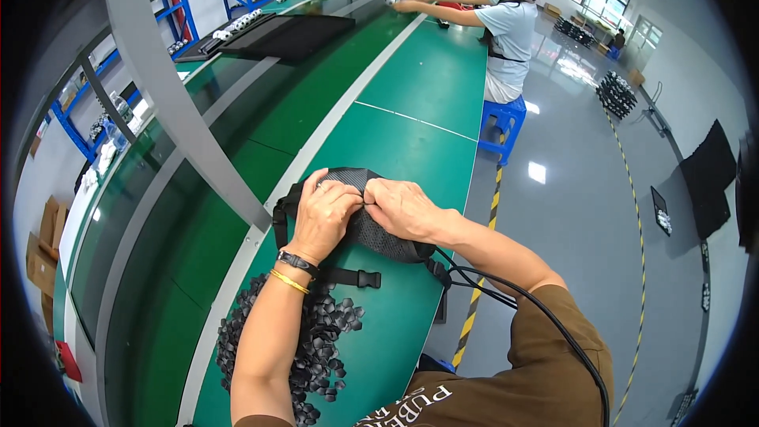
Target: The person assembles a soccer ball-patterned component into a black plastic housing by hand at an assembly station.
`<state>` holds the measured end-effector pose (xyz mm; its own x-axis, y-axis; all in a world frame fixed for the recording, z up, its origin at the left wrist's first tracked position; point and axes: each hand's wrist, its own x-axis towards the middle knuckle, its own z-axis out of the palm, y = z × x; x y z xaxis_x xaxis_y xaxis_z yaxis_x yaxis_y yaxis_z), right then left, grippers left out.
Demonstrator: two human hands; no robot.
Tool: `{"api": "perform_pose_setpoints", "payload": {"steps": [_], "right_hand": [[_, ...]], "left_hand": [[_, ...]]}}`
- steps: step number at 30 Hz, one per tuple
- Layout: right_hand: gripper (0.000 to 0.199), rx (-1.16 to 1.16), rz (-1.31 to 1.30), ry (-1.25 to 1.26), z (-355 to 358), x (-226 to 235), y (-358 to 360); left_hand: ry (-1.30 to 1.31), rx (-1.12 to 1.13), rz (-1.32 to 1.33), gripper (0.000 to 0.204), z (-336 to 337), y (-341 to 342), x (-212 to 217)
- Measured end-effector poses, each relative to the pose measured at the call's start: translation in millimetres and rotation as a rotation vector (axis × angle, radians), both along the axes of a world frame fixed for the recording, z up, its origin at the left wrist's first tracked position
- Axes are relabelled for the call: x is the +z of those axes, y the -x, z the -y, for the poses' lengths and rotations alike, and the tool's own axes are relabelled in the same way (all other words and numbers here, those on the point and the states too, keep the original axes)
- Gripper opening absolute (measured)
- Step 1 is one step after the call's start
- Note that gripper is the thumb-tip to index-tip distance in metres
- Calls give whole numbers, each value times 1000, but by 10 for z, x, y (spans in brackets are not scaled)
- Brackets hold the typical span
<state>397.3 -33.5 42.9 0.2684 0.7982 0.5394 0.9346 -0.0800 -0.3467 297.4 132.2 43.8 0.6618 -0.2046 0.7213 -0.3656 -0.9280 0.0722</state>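
A black mesh pouch with straps and a buckle (378,235) lies on the green workbench (411,150) in front of me. My left hand (324,217) grips its left upper edge, a watch and a yellow bangle on the wrist. My right hand (402,208) pinches the same edge right beside the left one, fingertips touching. Under my left forearm lies a heap of several small black plastic pieces (316,340).
A grey metal post (186,111) slants up at the left beside a green conveyor belt (237,190). A person in a light shirt sits on a blue stool (503,122) farther along the bench. A black cable (522,300) crosses my right arm. Grey floor with yellow-black tape lies right.
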Motion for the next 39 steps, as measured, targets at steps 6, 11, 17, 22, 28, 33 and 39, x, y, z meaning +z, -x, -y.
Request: {"api": "perform_pose_setpoints", "payload": {"steps": [6,11,17,22,28,33,39], "right_hand": [[18,-105,68,104,-5,23,88],[19,-129,213,115,-19,48,176],[20,-95,226,112,-90,-7,201],[15,-131,221,210,-107,73,297],[12,-48,142,123,-120,27,269],[8,-83,107,167,-107,20,160],[7,-77,0,96,-88,23,104]], "left_hand": [[70,-11,-14,6,-37,28,-108],[81,-22,15,8,-59,48,-151],[86,-36,13,10,-99,101,-193],[96,-5,70,11,-84,109,-197],[74,40,-2,16,-130,163,-258],[244,129,57,20,-75,353,-76],[619,225,-63,20,-57,1375,91]]}}
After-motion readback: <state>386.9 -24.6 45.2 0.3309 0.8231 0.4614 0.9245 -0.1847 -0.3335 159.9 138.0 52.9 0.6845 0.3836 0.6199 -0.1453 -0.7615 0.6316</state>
